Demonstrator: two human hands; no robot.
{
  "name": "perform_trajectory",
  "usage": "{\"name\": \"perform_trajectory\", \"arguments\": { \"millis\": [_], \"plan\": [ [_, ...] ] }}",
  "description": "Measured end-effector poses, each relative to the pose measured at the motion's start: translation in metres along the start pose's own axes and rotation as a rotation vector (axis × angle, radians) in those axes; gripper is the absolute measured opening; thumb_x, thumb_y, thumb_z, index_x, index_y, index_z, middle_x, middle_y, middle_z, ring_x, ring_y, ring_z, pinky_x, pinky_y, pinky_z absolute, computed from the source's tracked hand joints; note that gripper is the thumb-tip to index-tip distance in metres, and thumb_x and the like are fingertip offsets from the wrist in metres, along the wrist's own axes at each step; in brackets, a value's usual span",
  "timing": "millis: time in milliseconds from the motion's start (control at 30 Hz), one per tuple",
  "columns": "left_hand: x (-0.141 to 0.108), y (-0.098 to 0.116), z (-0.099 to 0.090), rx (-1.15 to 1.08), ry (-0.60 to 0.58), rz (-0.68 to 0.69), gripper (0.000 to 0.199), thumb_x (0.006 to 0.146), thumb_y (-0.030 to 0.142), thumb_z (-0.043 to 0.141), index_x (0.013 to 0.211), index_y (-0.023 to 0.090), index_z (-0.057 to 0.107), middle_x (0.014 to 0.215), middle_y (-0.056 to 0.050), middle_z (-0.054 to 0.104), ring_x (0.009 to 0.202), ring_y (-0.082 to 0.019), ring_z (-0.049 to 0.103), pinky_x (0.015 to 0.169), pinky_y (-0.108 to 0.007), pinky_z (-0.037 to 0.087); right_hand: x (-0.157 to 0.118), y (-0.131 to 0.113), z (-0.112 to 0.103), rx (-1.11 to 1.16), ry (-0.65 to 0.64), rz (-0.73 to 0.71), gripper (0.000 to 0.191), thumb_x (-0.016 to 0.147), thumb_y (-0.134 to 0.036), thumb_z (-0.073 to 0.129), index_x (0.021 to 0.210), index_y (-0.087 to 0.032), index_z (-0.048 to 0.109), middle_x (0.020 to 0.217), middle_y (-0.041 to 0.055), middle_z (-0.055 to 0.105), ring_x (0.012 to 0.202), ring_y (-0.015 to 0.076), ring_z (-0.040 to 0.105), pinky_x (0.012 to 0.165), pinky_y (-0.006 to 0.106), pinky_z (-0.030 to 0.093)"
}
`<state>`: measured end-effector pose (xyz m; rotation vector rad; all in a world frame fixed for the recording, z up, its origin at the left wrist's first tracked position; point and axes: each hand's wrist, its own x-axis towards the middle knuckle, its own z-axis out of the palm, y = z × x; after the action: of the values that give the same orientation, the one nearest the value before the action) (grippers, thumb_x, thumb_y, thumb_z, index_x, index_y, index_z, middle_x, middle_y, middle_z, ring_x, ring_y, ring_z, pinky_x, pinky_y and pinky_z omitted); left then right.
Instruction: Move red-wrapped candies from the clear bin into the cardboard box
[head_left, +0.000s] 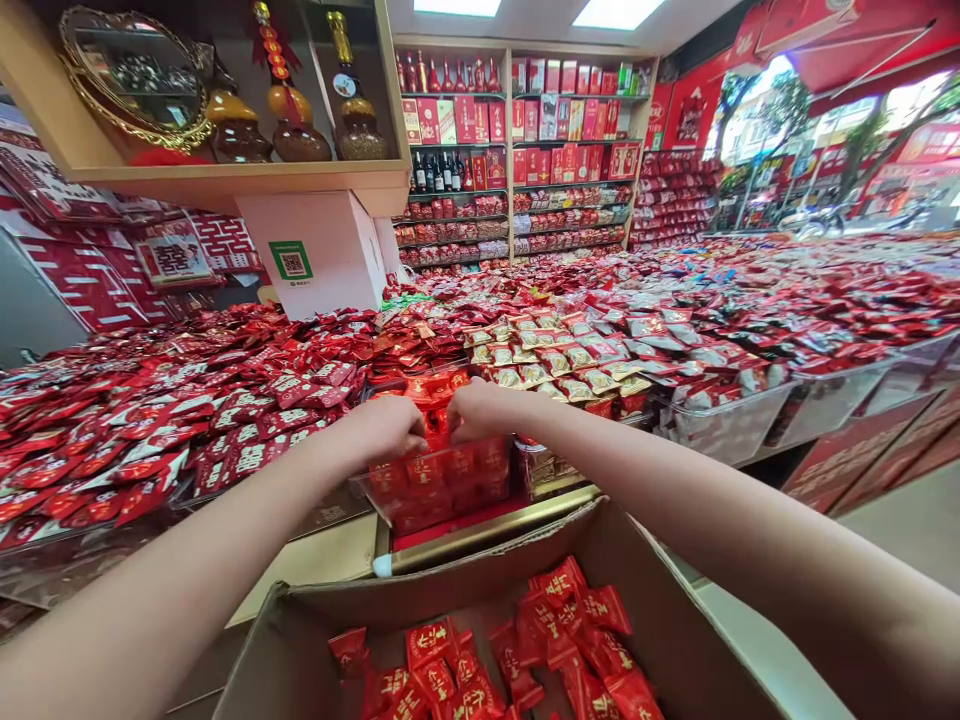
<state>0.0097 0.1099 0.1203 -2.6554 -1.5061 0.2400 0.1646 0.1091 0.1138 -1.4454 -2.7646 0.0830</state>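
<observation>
Both of my hands reach into a clear plastic bin [450, 487] that holds red wrapped candies with gold print. My left hand [386, 430] is over the bin's left side, its fingers curled down by the candies; what they hold, if anything, is hidden. At the right side, my right hand [480, 408] bends its fingers inward among the red packets, and its fingertips are too hidden to tell a grip. Below my forearms stands an open cardboard box [360, 598], with loose red packets [551, 620] of the same look on its bottom.
Heaps of red packets [135, 410] lie to the left. Cream and gold packets [551, 355] fill the bin behind my right hand. More clear bins [727, 425] line the right side. A white block with a QR code [322, 250] stands behind, under a shelf [225, 178].
</observation>
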Motion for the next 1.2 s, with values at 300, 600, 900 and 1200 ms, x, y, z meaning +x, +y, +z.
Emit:
{"name": "perform_trajectory", "arguments": {
  "millis": [300,600,900,1200],
  "plan": [
    [-0.004,-0.043,-0.022,-0.024,0.112,-0.116,0.026,0.068,0.035,0.047,0.076,0.022,0.068,0.074,0.000,0.071,0.067,-0.018,0.060,0.057,-0.022,0.038,0.019,-0.011,-0.009,0.101,0.141,-0.033,0.020,0.068,-0.022,0.053,0.083,-0.016,0.066,0.083,0.0076,0.066,0.077,0.0199,0.059,0.063,0.023,0.041],
    [0.001,-0.035,-0.020,-0.115,0.129,-0.095,0.034,0.074,0.037,0.039,0.089,0.019,0.064,0.083,0.002,0.070,0.077,-0.016,0.061,0.065,-0.020,0.042,0.042,-0.016,0.009,0.306,0.315,-0.023,0.043,0.067,-0.029,0.059,0.107,-0.015,0.050,0.101,0.0074,0.061,0.085,0.0166,0.057,0.063,0.020,0.041],
    [-0.007,-0.063,-0.008,-0.131,-0.091,-0.142,0.031,0.073,0.029,0.050,0.101,0.016,0.057,0.104,-0.006,0.064,0.089,-0.017,0.060,0.078,-0.031,0.044,0.046,-0.013,0.009,0.345,0.349,0.058,0.028,0.069,-0.030,0.058,0.093,-0.015,0.057,0.089,0.0064,0.063,0.078,0.0165,0.057,0.062,0.022,0.040],
    [-0.019,-0.053,-0.007,-0.124,-0.008,-0.137,0.044,0.070,0.029,0.046,0.111,0.014,0.053,0.113,-0.007,0.060,0.099,-0.019,0.056,0.083,-0.023,0.041,0.062,-0.019,0.014,0.288,0.341,0.189,0.026,0.073,-0.016,0.053,0.098,-0.009,0.052,0.095,0.0107,0.061,0.088,0.0189,0.056,0.069,0.027,0.044]
  ]
}}
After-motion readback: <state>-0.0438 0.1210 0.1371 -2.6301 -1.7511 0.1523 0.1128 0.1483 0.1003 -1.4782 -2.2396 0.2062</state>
